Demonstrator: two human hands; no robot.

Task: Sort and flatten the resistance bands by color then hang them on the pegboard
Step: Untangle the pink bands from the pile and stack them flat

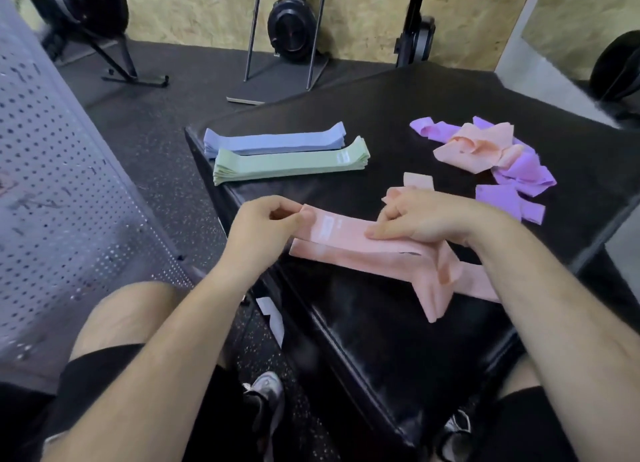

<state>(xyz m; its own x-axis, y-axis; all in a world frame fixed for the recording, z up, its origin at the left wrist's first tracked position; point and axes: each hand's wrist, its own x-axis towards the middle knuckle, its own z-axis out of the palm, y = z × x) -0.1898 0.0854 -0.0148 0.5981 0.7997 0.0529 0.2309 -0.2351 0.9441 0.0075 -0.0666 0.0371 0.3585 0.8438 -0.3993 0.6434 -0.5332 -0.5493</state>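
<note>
My left hand pinches the left end of a pink band, and my right hand grips the same band near its right end. It lies over other pink bands spread near the front of the black padded box. At the far left of the box sit a flat stack of blue bands and a flat stack of green bands. A loose heap of purple bands and pink bands lies at the back right. The grey pegboard leans at my left.
The box stands on a dark rubber gym floor. Exercise machines and a chipboard wall stand behind it. My knees and shoes are below the box's front edge.
</note>
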